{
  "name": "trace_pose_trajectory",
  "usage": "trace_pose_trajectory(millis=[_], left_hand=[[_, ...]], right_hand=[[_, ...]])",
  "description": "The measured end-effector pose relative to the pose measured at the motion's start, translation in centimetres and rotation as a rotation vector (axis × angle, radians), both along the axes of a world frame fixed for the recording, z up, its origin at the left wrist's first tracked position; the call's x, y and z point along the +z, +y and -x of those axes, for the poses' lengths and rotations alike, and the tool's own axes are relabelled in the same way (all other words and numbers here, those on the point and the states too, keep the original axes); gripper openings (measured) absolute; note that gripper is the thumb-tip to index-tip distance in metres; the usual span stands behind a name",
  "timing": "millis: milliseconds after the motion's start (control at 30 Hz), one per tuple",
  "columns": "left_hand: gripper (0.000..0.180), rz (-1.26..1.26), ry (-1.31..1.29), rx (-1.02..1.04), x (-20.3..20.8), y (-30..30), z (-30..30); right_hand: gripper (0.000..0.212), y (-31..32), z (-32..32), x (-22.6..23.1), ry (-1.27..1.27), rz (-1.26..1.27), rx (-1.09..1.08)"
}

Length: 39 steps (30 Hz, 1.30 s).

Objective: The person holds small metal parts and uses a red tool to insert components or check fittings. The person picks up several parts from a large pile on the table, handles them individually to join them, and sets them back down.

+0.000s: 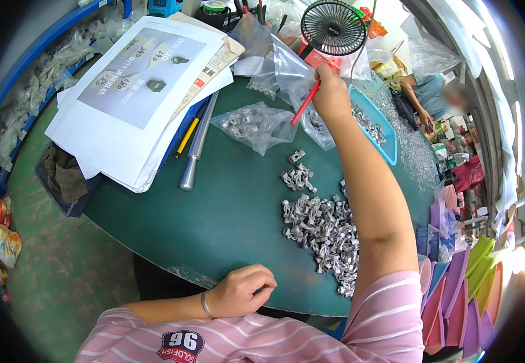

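Observation:
My right hand (pixel 333 95) reaches to the far side of the table, closed around a red pen (pixel 306 104) that points down and toward me. Beside that hand rises a clear plastic bag (pixel 293 66); whether the fingers also touch it I cannot tell. Just below lies another clear bag (pixel 318 126) with small metal parts in it. My left hand (pixel 241 292) rests at the near table edge with its fingers curled into a loose fist, and nothing shows in it. Between the hands a heap of small grey metal parts (pixel 320 227) is spread on the green table (pixel 226 212).
A filled clear bag (pixel 253 126) lies left of the pen. Papers (pixel 135 109) are stacked at the left, beside a yellow pen (pixel 187 138) and a metal rod (pixel 197 148). A blue tray (pixel 389 142), a black fan (pixel 333 27) and a co-worker (pixel 429 97) are at the far right.

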<state>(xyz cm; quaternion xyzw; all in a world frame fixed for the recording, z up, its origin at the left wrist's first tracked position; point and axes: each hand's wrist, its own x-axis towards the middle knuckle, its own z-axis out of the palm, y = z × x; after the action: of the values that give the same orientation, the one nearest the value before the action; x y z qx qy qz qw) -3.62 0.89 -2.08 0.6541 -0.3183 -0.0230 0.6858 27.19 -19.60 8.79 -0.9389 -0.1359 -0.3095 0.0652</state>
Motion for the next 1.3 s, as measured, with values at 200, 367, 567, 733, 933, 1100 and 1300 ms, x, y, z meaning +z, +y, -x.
trace_pose_trajectory(millis=[200, 367, 567, 733, 933, 1100, 1300], left_hand=[[0.008, 0.019, 0.008, -0.003, 0.0, 0.1, -0.2], [0.011, -0.008, 0.028, 0.008, -0.1, 0.2, -0.4], [0.016, -0.021, -0.027, 0.068, 0.7, -0.4, -0.4], [0.035, -0.183, -0.113, 0.009, 0.6, -0.6, -0.5], [0.05, -0.314, -0.183, 0.001, 1.3, -1.4, -0.3], [0.051, -0.383, -0.239, -0.006, 1.3, -1.8, -0.1], [0.048, -0.407, -0.26, 0.002, 1.3, -2.2, 0.0]], right_hand=[[0.043, 1.7, 1.8, 1.0, 0.211, -0.235, 0.09], [0.022, -2.1, 7.6, 1.1, 0.218, -0.466, 0.402], [0.023, -15.3, 16.0, 1.6, 0.375, -0.413, 0.157], [0.037, -29.9, 21.6, -3.5, 0.503, -0.356, -0.441], [0.047, -29.2, 24.0, -6.1, 0.622, -0.698, -0.487], [0.036, -27.2, 24.5, -4.5, 0.729, -0.714, -0.525], [0.031, -25.7, 24.5, -3.6, 0.696, -0.527, -0.437]])
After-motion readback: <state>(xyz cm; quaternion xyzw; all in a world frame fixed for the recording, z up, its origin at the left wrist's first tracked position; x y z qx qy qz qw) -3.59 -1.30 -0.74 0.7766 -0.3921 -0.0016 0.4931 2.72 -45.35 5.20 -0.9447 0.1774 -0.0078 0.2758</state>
